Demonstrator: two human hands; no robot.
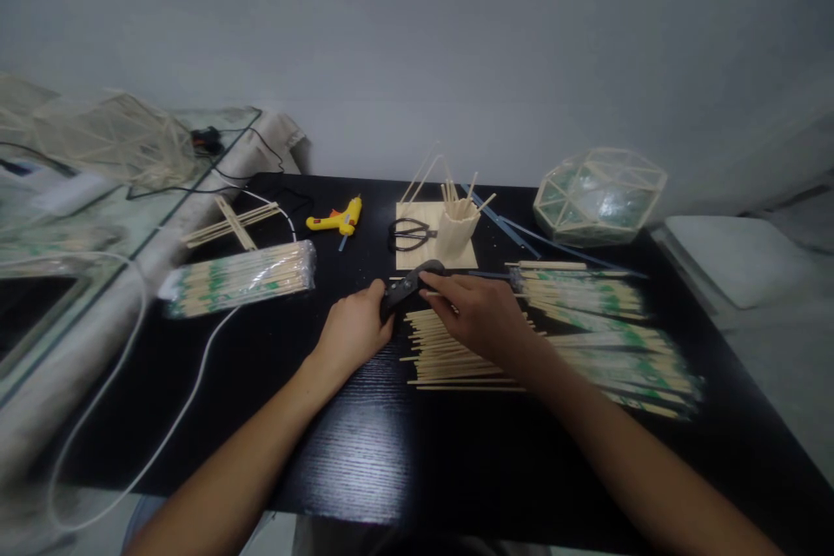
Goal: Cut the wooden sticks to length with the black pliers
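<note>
A small black tool (pixel 412 285) with a rounded end spans the gap between my hands. It is blurred and I cannot make out its exact kind. My left hand (pixel 355 326) grips its lower left end, fingers closed. The fingers of my right hand (pixel 479 313) are closed on its upper right end. Under my right hand and forearm lies a pile of loose bamboo sticks (pixel 449 356). Behind the tool, black-handled scissors (pixel 410 234) rest on a pale wooden board (pixel 423 259), beside a wooden-stick cup (pixel 456 234) holding several upright sticks.
A yellow glue gun (pixel 339 217) lies at the back left, near a wrapped stick bundle (pixel 241 278) and crossed sticks (pixel 234 224). More wrapped sticks (pixel 618 356) lie right. A faceted stick frame (pixel 599 195) stands back right. A white cable (pixel 201 365) loops across the left side.
</note>
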